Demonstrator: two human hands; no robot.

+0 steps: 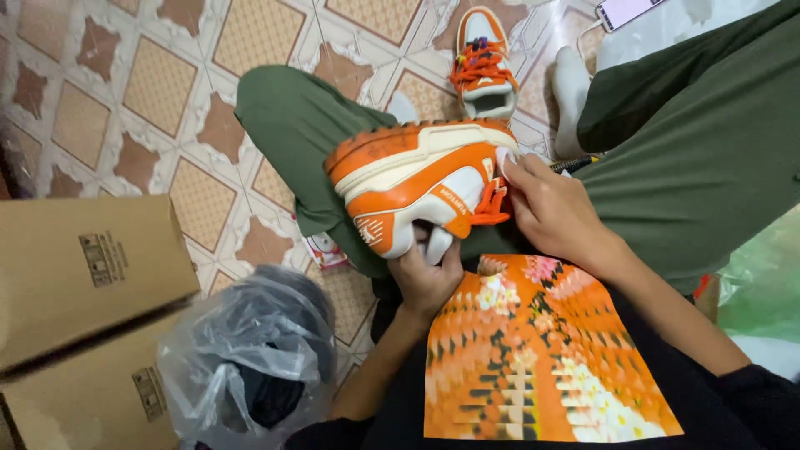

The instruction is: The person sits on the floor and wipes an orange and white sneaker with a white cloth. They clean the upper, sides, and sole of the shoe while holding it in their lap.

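Orange-and-white sneaker [417,179] being held over green-trousered legs [692,142].
Left hand [427,279] is gripping its heel from below; right hand [550,208] is pinching the laces; a matching sneaker [483,62] is lying top centre, cardboard boxes [83,258] and plastic bag [242,358] lower left.

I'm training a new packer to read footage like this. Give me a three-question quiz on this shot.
1. True or false: the left hand supports the orange-and-white sneaker from underneath.
2. What does the right hand touch on that sneaker? A) the outsole B) the orange laces end C) nothing
3. Fill in: the second sneaker lies on the tiled ____.

Key: 1 true; 2 B; 3 floor. Cardboard boxes and a clear plastic bag lie to the person's left.
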